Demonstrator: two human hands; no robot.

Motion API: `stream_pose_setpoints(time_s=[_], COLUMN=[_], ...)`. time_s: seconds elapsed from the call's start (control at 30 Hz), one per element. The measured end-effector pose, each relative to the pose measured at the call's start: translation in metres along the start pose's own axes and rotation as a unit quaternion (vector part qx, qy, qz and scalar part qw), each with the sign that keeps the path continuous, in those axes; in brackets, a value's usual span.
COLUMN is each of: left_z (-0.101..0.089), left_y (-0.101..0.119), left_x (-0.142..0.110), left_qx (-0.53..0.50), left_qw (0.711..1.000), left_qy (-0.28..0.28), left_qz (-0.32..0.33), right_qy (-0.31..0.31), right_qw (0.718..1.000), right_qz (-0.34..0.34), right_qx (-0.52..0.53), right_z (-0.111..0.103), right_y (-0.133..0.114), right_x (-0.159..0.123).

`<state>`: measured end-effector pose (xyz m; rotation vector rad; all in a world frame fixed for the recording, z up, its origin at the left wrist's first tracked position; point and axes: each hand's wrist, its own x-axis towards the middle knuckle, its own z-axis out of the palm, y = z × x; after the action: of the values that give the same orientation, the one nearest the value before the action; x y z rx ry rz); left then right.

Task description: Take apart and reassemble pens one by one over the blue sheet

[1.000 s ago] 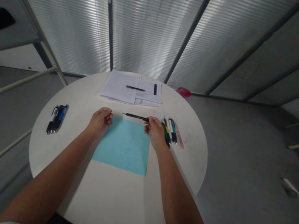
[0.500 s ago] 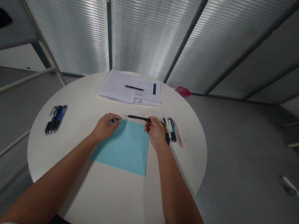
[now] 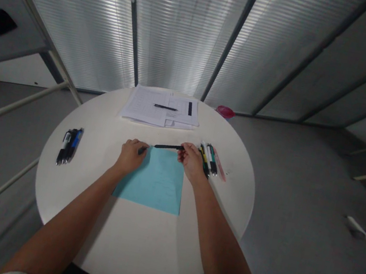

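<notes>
My right hand pinches a black pen by one end and holds it level above the far edge of a light blue sheet of paper. The pen's thin, pale tip points left. My left hand is closed on a short black pen piece; whether it is a cap or part of a barrel I cannot tell. That piece lies close to the pen's tip, and my fingers partly hide it.
Pens lie in a group at the left of the round white table. More pens lie beside my right hand. Stacked printed papers with a black pen on top are at the far edge. A pink object shows beyond.
The pen in my right hand has tilted slightly, its tip dropping toward my left hand. My left hand has turned a little, so the short black piece shows more plainly.
</notes>
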<state>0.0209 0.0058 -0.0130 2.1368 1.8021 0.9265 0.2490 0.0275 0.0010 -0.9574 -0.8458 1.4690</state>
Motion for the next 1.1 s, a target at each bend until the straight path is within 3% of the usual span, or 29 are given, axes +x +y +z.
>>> stream_pose_setpoints(time_s=[0.2,0.63,0.8,0.97,1.1], left_z=[0.001,0.0,-0.005,-0.01,-0.01], left_y=[-0.001,0.002,0.006,0.016,0.024], left_x=[0.0,-0.001,-0.002,-0.006,-0.008], left_qx=[0.027,0.03,-0.039,-0.131,-0.246], left_qw=[0.999,0.999,0.999,0.99,0.969], left_qy=[0.017,-0.003,0.023,0.025,0.013], left_qz=[-0.014,-0.012,-0.015,0.038,-0.008], right_qy=[-0.01,-0.004,-0.007,0.02,0.023], right_qw=[1.0,1.0,1.0,1.0,1.0], right_qz=[-0.002,0.008,0.007,-0.01,-0.013], right_qx=[-0.001,0.002,0.002,0.007,-0.002], right_z=[-0.003,-0.002,-0.001,0.0,0.001], right_y=[0.001,-0.001,-0.001,-0.001,-0.001], right_x=[0.001,0.0,-0.001,0.0,0.0])
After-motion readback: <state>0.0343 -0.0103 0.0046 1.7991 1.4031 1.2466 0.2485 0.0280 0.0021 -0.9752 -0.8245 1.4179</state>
